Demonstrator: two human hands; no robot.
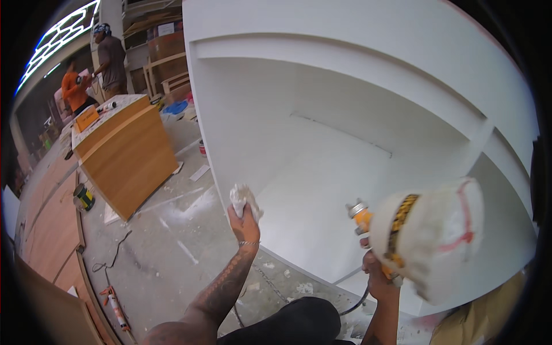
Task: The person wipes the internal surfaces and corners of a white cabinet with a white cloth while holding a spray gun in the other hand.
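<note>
My left hand [246,227] is closed around a crumpled, whitish rag [248,198], held up near the left edge of a large white cabinet [230,109]. In my right hand [380,277] is a paint spray gun [362,219] with an orange-yellow body and metal nozzle. Its big white cup [431,236], splashed with paint and banded in yellow and black, hides part of the cabinet's right side. The nozzle points toward the cabinet's open white interior and is apart from it. A dark hose [359,302] runs below my right hand.
Left of the cabinet stands a wooden counter [129,158], with two people [112,60] behind it. On the paint-marked floor [172,253] are a can [84,196], a caulking gun [115,307] and a cable [118,253]. Wood panels [54,230] lie far left; brown paper [477,319] lies lower right.
</note>
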